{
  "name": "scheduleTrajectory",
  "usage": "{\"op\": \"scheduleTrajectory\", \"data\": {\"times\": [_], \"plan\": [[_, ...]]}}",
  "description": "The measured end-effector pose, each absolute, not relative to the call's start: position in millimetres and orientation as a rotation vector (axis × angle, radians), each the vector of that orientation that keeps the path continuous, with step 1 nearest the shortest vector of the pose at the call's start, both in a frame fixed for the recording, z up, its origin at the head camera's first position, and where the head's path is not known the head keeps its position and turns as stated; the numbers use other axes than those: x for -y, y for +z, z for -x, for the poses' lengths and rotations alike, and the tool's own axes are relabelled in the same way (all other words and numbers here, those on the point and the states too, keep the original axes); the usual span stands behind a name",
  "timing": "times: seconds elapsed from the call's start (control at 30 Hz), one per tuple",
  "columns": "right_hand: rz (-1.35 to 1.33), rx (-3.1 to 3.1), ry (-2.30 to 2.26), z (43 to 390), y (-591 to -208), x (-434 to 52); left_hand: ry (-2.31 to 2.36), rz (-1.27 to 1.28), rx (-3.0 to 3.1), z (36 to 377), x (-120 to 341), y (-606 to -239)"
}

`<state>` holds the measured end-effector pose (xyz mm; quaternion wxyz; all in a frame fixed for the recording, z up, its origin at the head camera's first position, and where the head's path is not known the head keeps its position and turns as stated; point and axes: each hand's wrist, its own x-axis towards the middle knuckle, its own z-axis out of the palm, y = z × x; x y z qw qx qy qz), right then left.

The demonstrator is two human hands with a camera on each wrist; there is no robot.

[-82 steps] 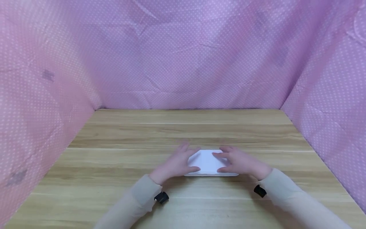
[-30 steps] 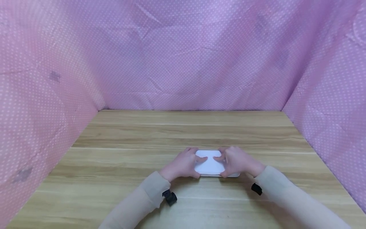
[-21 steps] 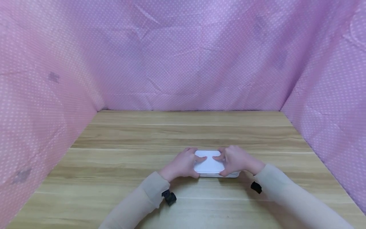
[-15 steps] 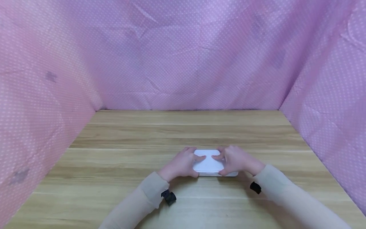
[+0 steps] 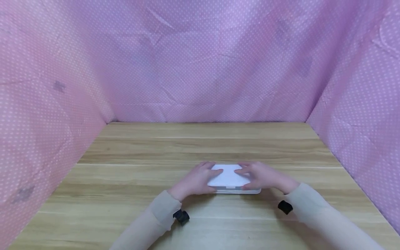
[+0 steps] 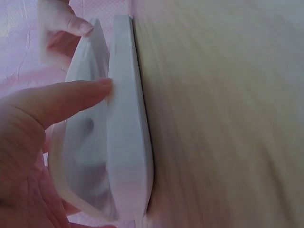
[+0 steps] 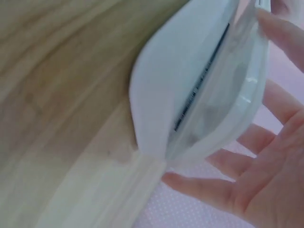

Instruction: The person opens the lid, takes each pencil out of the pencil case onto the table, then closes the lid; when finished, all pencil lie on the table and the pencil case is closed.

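Observation:
On the table lies a white plastic box (image 5: 229, 175) with rounded corners. Its lid (image 7: 237, 114) is tilted up along the near edge, leaving a wedge-shaped gap above the base (image 6: 127, 118). My left hand (image 5: 197, 180) holds the lid's left end, the thumb at the near edge and the fingers over the top and behind. At the right end my right hand (image 5: 264, 177) holds the lid likewise, its thumb on the rim and the other fingers spread behind it. A dark strip with small markings (image 7: 202, 80) shows inside the gap; further contents are hidden.
The wood-grain table (image 5: 156, 146) spreads around the box. Pink dotted cloth (image 5: 200, 62) hangs behind it and at both sides. Black cameras sit on the left wrist (image 5: 181, 217) and the right wrist (image 5: 285, 207).
The lid's near edge has risen, opening a gap at the front where it lay flat on the base. Both hands have shifted slightly outward, thumbs now at the lid's near edge.

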<state>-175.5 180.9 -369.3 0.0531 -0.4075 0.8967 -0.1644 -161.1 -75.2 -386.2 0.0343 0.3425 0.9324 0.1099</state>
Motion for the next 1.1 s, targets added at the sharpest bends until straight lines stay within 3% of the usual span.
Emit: {"op": "scheduleTrajectory", "data": {"times": [0.6, 1.1], "plan": [[1.562, -2.586, -0.586, 181.6, -345.4, -199.0, 0.410, -1.156, -2.946, 160.5, 91.3, -381.3], [1.417, -2.571, -0.677, 192.3, -340.0, -205.2, 0.147, -1.256, -3.114, 159.6, 89.5, -380.7]]}}
